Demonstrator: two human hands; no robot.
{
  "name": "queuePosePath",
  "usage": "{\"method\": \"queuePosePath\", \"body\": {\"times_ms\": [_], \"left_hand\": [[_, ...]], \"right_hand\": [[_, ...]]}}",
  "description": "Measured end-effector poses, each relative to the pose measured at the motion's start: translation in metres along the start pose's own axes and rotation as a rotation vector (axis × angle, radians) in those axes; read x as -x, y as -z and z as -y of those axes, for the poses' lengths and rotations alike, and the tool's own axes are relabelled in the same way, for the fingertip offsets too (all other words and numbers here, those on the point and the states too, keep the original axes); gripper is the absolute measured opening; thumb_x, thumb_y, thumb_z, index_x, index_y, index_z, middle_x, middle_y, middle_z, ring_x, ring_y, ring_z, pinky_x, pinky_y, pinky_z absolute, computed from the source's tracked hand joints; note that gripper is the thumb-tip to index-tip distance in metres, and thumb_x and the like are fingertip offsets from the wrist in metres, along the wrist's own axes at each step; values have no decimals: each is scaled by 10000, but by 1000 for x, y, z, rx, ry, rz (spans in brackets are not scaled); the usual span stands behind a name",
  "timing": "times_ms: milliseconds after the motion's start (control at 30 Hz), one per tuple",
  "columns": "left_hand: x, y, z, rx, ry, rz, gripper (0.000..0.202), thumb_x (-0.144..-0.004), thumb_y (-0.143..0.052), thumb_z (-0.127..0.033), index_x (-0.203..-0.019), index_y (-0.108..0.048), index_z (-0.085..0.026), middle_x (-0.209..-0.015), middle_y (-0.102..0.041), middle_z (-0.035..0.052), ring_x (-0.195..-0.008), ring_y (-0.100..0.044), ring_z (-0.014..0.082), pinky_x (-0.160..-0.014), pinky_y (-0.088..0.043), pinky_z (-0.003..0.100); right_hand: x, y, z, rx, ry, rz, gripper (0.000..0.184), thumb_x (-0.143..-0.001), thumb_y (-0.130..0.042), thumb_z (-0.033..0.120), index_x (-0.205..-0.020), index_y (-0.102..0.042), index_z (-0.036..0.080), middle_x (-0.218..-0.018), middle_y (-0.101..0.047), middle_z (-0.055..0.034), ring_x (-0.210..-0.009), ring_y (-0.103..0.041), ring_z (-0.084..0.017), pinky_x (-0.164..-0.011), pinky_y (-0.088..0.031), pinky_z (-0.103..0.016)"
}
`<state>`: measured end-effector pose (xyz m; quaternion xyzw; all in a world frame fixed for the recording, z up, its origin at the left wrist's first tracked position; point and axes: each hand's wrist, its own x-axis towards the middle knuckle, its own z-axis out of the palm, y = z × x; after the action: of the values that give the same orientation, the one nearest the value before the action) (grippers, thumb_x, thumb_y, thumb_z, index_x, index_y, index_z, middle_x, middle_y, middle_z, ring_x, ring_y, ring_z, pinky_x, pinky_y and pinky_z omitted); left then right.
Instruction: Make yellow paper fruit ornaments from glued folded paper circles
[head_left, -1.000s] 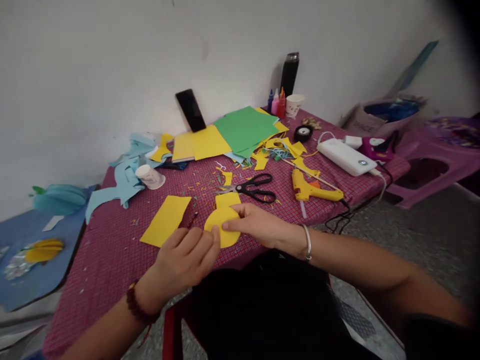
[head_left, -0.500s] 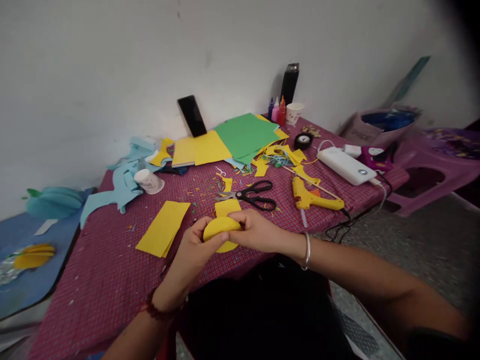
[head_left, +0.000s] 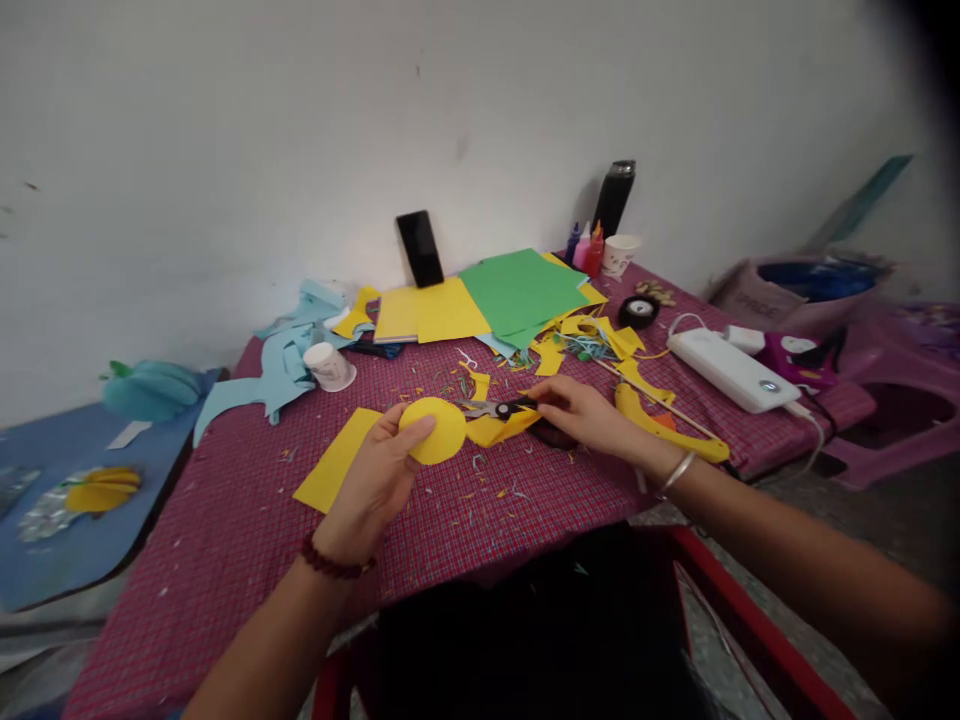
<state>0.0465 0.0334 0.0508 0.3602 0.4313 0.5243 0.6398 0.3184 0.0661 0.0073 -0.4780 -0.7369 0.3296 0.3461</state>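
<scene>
My left hand pinches a round yellow paper disc between thumb and fingers, its flat face turned up to me. My right hand has its fingers closed at the handles of a pair of black-handled scissors, whose blades point left toward the disc. Under the scissors lies a yellow paper scrap. A yellow paper sheet rests on the table, partly behind my left hand. My right forearm is close to a yellow glue gun.
On the checked tablecloth stand a paper cup, a leaning phone and a white power bank. Green sheets lie at the back. Light blue scraps are heaped left, and black tape sits right.
My right hand has left the yellow disc and moved right onto the scissors' handles. My left hand now holds the disc alone, slightly raised. The view has shifted left.
</scene>
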Motion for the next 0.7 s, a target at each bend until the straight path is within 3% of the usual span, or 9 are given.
{"method": "queuePosePath", "body": {"times_ms": [67, 133, 300, 433, 567, 700], "left_hand": [[-5, 3, -2, 32, -11, 0, 253, -637, -814, -209, -822, -648, -163, -827, -735, 15, -714, -683, 144, -713, -552, 279], [-12, 7, -5, 53, -22, -23, 269, -624, -824, -188, -822, -644, -162, -833, -734, 8, -707, -680, 131, -692, -550, 255], [-34, 19, -3, 71, -90, -102, 298, -600, -823, -161, -814, -616, -166, -803, -717, -19, -696, -674, 110, -699, -551, 237], [-38, 27, 6, 16, -82, -113, 322, -609, -820, -233, -810, -577, -164, -780, -707, -22, -649, -665, 106, -652, -542, 224], [-32, 29, 14, -10, -75, -92, 300, -661, -793, -263, -829, -561, -172, -761, -691, -33, -626, -648, 98, -631, -531, 214], [-26, 28, 13, 36, -63, -90, 284, -666, -793, -240, -809, -557, -173, -754, -684, -40, -630, -640, 89, -634, -524, 201]], "right_hand": [[3, 1, -3, -177, -104, 56, 180, -874, -511, 261, -993, -603, 162, -948, -663, -62, -854, -628, -184, -789, -513, -354], [3, 1, -2, -184, -116, 77, 193, -889, -489, 259, -1014, -599, 161, -953, -670, -62, -858, -635, -182, -784, -520, -348], [-1, -3, 2, 428, 112, 67, 320, -845, -522, 134, -1147, -623, 154, -1131, -635, -134, -1066, -587, -261, -946, -463, -435], [2, -7, 5, 738, 149, 140, 425, -843, -523, 102, -1262, -579, 147, -1182, -619, -166, -1088, -586, -296, -942, -475, -452], [5, -7, 8, 839, 139, 214, 475, -837, -508, 80, -1299, -562, 176, -1109, -640, -148, -991, -623, -287, -901, -498, -450], [-7, 3, 3, 731, 150, 271, 566, -761, -554, 56, -1310, -548, 195, -1144, -614, -140, -1054, -608, -280, -917, -495, -411]]}}
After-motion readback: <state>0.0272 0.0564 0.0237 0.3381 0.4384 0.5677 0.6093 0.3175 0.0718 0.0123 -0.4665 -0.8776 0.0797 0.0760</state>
